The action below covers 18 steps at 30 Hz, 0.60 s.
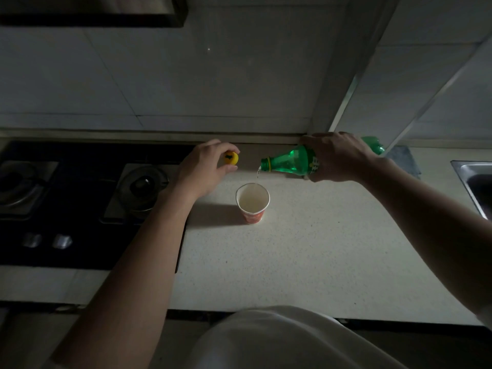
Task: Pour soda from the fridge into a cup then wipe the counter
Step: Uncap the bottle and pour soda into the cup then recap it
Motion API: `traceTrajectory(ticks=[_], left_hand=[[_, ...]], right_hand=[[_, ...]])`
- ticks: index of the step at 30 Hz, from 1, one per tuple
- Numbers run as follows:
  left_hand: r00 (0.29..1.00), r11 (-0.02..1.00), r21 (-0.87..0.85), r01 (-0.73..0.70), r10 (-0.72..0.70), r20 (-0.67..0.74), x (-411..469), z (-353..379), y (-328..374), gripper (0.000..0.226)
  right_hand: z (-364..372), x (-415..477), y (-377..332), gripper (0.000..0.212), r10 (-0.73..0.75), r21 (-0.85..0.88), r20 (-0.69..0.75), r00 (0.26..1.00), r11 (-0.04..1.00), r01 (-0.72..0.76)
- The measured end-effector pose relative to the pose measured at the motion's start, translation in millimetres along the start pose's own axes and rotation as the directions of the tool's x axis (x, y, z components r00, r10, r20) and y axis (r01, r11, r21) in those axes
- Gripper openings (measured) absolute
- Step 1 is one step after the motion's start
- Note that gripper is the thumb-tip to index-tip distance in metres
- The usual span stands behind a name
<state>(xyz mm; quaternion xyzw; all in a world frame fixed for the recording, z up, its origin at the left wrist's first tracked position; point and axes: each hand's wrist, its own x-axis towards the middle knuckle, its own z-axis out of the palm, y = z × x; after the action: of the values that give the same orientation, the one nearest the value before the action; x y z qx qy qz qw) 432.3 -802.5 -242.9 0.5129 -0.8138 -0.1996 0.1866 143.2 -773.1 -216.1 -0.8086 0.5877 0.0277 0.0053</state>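
**Soda running from a tipped green bottle into a paper cup**

The dim light hides much: the print on the green plastic soda bottle is mostly covered by the right hand, and only the bottle's neck and its base show past the fingers. The steel sink is cut off at the right edge, and a dark cloth-like patch behind the bottle is too murky to identify.

The right hand's fingers are wrapped tight round the bottle's middle, holding it nearly level with its mouth to the left, above the cup. A thin stream falls from the mouth into the white paper cup with a red-orange base, which stands upright on the counter and holds pale liquid. The left hand pinches a small yellow bottle cap between thumb and fingertips, raised beside the bottle's mouth.

The pale speckled countertop meets a black gas hob on the left; grey tiled wall rises behind.
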Motion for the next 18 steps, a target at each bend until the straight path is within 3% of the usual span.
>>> traceTrajectory(ticks=[18], left_hand=[[1.000,1.000,0.007,-0.002,0.002,-0.003,-3.5,0.2,1.3,0.034]], right_hand=[[-3.4,-3.2,-1.5,0.073,-0.005,-0.035,-0.005,1.000,0.999,0.005]])
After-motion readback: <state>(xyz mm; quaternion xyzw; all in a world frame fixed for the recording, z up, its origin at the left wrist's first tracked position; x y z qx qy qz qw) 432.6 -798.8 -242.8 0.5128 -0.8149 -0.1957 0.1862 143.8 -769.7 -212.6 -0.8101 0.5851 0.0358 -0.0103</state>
